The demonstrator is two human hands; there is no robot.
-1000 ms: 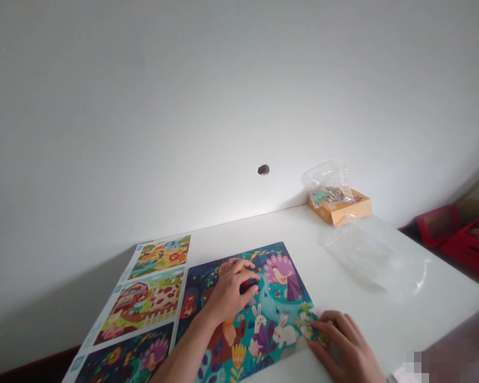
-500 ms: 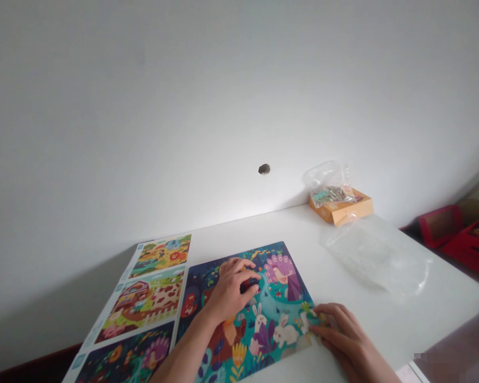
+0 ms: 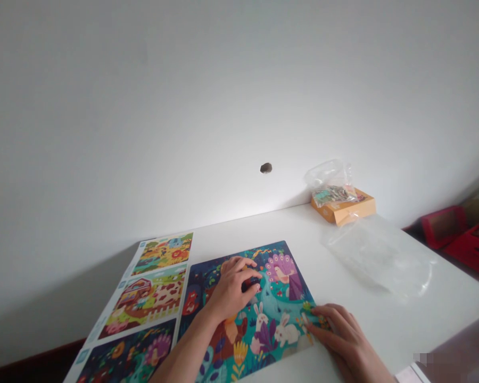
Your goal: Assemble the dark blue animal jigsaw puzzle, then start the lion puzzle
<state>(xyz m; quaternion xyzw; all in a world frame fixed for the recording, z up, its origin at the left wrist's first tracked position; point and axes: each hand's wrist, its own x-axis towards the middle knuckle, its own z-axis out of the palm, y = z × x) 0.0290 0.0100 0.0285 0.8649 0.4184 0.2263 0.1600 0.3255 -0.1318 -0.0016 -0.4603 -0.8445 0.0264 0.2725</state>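
A colourful jigsaw puzzle (image 3: 272, 303) of forest animals, with white rabbits and a purple peacock, lies flat on the white table. My left hand (image 3: 234, 287) rests on its upper middle, fingers apart and bent, holding nothing. At the puzzle's right edge, my right hand (image 3: 339, 332) has thumb and fingers on a puzzle piece (image 3: 310, 318). That piece lies level with the pictures around it, partly covered by my fingers; whether it sits fully in its gap I cannot tell.
Left of the puzzle lies a sheet of reference pictures (image 3: 146, 300). A yellow box (image 3: 353, 211) at the back right carries a clear bag of pieces (image 3: 331, 194). Before it spreads a clear plastic bag (image 3: 383, 260). A wall (image 3: 207, 133) stands behind the table.
My right hand has moved slightly left, bringing the puzzle piece in against the puzzle's right edge. My left hand keeps its place. The view has shifted a little.
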